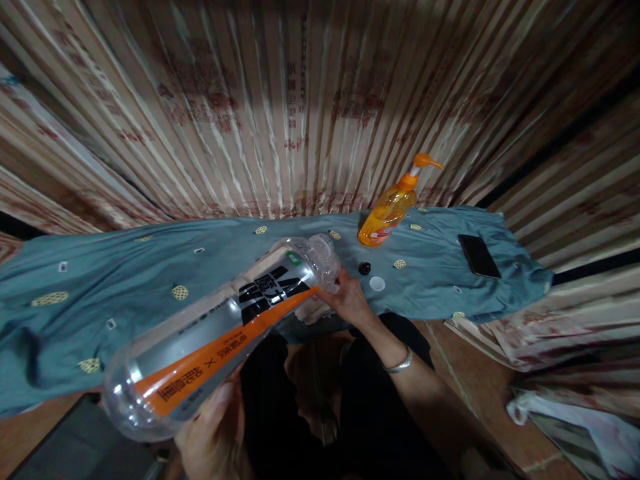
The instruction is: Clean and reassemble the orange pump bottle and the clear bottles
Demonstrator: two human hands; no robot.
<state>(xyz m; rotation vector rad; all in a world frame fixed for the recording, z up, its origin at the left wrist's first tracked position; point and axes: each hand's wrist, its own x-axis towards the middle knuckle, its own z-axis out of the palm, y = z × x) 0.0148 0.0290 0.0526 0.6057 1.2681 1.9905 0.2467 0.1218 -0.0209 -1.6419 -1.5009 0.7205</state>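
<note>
The person's left hand sits low and close to the body, palm up, fingers curled in a cradling grip with the thumb raised along the near side. The right hand is stretched farther forward, near the front edge of the surface, its fingers bent and pinched together at the tips. The right forearm runs back and down toward the body, bare, with a metal bangle around the wrist.
</note>
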